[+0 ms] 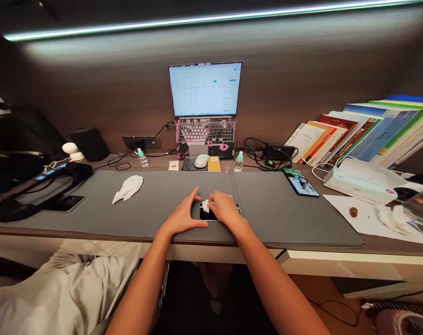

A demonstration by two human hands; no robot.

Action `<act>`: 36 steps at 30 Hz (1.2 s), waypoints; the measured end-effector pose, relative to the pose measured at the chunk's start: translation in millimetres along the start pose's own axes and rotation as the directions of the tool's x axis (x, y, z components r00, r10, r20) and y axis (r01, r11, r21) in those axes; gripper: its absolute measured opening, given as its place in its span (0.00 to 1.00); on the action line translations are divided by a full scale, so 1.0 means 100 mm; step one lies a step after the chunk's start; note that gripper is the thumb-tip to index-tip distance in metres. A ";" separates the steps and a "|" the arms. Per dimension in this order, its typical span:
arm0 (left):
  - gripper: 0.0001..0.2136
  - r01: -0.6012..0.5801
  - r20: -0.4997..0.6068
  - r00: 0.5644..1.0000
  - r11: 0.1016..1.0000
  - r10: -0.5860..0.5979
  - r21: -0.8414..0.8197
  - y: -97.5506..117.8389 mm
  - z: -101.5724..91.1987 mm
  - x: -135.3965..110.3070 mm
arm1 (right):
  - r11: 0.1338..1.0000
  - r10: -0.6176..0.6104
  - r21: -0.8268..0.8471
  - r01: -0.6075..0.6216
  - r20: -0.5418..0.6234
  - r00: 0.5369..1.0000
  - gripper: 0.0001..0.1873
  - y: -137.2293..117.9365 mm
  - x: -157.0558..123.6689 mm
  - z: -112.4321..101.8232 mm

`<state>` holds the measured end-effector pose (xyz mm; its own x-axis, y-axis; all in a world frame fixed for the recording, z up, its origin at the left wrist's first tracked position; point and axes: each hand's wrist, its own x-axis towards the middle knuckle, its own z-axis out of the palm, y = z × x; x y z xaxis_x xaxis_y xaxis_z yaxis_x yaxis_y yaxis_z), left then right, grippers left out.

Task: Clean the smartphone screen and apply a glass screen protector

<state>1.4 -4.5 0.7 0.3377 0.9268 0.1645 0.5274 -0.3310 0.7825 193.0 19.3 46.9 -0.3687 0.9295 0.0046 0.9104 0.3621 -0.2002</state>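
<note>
A dark-screened smartphone (214, 217) lies flat on the grey desk mat (274, 209), close to its front edge. My left hand (183, 214) spans the phone's left end, with the thumb along the near edge and fingers at the far edge; its palm stays off the phone. Pinched in the fingers of my right hand (223, 207) is a small white tissue (206, 205), pressed to the screen. That hand covers the phone's middle and part of its right side. Left of my hands, a crumpled tissue (128, 188) rests on the mat.
Behind the mat stand an open laptop (206, 135), a white mouse (202, 160) and small bottles (238, 163). Another phone (300, 182), a tissue pack (360, 185) and books (365, 130) are right. A black headband-like strap (9, 204) lies left, beside a person's light-coloured clothing (68, 288).
</note>
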 end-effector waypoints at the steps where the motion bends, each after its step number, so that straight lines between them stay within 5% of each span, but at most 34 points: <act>1: 0.59 0.002 0.002 1.000 1.000 -0.002 -0.021 -0.01 0.00 0.00 | 1.000 -0.014 -0.006 0.014 0.004 1.000 0.19 -0.07 0.04 0.01; 5: 0.60 -0.045 0.010 0.999 0.998 0.046 -0.044 -0.05 -0.01 0.02 | 0.998 -0.049 -0.031 0.049 -0.014 0.999 0.20 -0.21 0.06 0.04; 11: 0.46 -0.062 0.004 0.998 0.997 0.063 -0.035 -0.10 -0.01 0.03 | 0.995 -0.097 -0.038 0.095 -0.051 0.994 0.11 -0.24 -0.25 0.08; 16: 0.56 -0.149 -0.047 0.989 0.970 0.142 -0.192 -0.21 0.03 0.08 | 0.986 -0.153 -0.075 0.148 -0.064 0.986 0.11 -0.27 -0.37 0.07; 21: 0.55 -0.172 -0.053 0.985 0.959 0.164 -0.227 -0.28 0.03 0.11 | 0.975 -0.204 -0.098 0.197 -0.065 0.977 0.10 -0.31 -0.34 0.09; 31: 0.48 -0.022 0.066 0.998 1.000 0.021 0.018 -0.01 -0.06 0.01 | 0.997 -0.070 -0.033 0.067 -0.117 0.991 0.11 0.54 -0.77 -0.06; 36: 0.46 0.004 0.077 0.997 0.998 -0.009 0.064 0.01 -0.07 0.02 | 0.999 -0.015 -0.042 0.008 -0.159 0.987 0.13 0.73 -0.83 -0.05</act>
<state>-2.6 -2.0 5.8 0.3915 0.9135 0.1109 0.5777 -0.3378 0.7430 290.7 -30.7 36.6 -0.3476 0.9234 0.1629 0.9144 0.3723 -0.1591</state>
